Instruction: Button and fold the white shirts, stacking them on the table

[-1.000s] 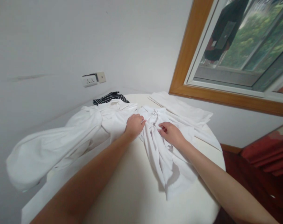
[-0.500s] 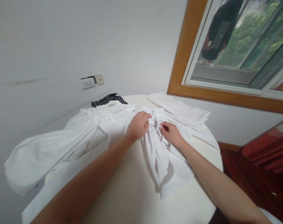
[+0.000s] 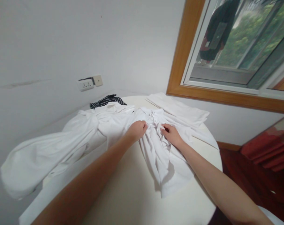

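Observation:
A crumpled white shirt [image 3: 156, 150] lies on the round cream table [image 3: 123, 190], its gathered upper part between my hands. My left hand [image 3: 137, 129] is closed on the cloth at the shirt's left side, knuckles up. On the other side, my right hand [image 3: 171, 133] pinches a fold of the shirt between thumb and fingers. The lower part of the shirt spreads in loose folds toward me. Small details of the cloth under my fingertips are hidden.
More white clothing [image 3: 81, 131] is heaped at the left, hanging past the table edge. A black striped cloth [image 3: 107, 100] sits behind it. Folded white fabric [image 3: 179, 107] lies at the back right. Wall sockets [image 3: 86, 84] and a wood-framed window [image 3: 193, 90] border the table.
My left hand has drawn back slightly toward me and its fingers have curled in more tightly. The right hand stays nearly in place on the shirt.

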Motion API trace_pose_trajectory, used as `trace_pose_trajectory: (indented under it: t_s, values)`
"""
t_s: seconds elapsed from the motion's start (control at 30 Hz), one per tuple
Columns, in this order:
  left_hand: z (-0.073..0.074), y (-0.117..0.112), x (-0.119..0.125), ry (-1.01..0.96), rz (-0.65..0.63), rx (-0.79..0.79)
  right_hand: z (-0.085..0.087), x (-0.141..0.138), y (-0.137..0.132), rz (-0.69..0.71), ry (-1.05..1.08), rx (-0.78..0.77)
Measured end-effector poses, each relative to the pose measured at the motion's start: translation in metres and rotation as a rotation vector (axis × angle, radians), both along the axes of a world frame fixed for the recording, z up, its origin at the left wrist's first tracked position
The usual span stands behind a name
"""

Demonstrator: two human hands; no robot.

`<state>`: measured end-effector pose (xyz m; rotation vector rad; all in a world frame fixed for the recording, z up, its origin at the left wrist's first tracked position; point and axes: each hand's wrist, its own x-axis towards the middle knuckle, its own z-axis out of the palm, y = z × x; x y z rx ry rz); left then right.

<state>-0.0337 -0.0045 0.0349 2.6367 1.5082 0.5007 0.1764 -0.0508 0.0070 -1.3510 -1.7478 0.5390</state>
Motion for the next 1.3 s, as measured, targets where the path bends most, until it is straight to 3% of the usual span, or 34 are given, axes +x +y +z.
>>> trace_pose_trajectory:
  t_s: [0.17, 0.3, 0.5, 0.7, 0.87, 1.0, 1.07, 1.13, 1.3]
  values:
    - [-0.006, 0.003, 0.0, -0.036, -0.085, -0.036, -0.001, 0.001, 0.0, -0.003, 0.009, -0.018]
    - [-0.009, -0.001, 0.003, 0.053, -0.086, -0.015, 0.0, 0.001, 0.0, -0.001, 0.011, -0.023]
    - [-0.003, -0.01, 0.005, 0.098, -0.087, 0.017, -0.001, 0.002, 0.001, -0.007, 0.028, 0.003]
    - [0.007, -0.011, 0.005, 0.02, -0.087, 0.064, -0.002, 0.003, 0.002, 0.029, 0.106, 0.003]
    - [0.028, -0.016, 0.009, -0.34, -0.146, 0.019, -0.002, 0.002, 0.002, 0.045, 0.142, 0.01]
    - [0.039, -0.024, 0.021, -0.83, -0.162, -0.271, 0.0, 0.001, 0.002, 0.049, 0.161, 0.008]
    - [0.034, -0.026, 0.028, -0.958, -0.18, -0.444, 0.001, 0.002, 0.002, 0.047, 0.161, 0.011]
    - [0.021, -0.026, 0.033, -0.954, -0.203, -0.534, 0.001, 0.002, 0.002, 0.034, 0.151, 0.026]
    - [-0.021, -0.015, 0.033, -0.779, -0.268, -0.375, 0.001, 0.002, 0.002, 0.002, 0.14, 0.047]
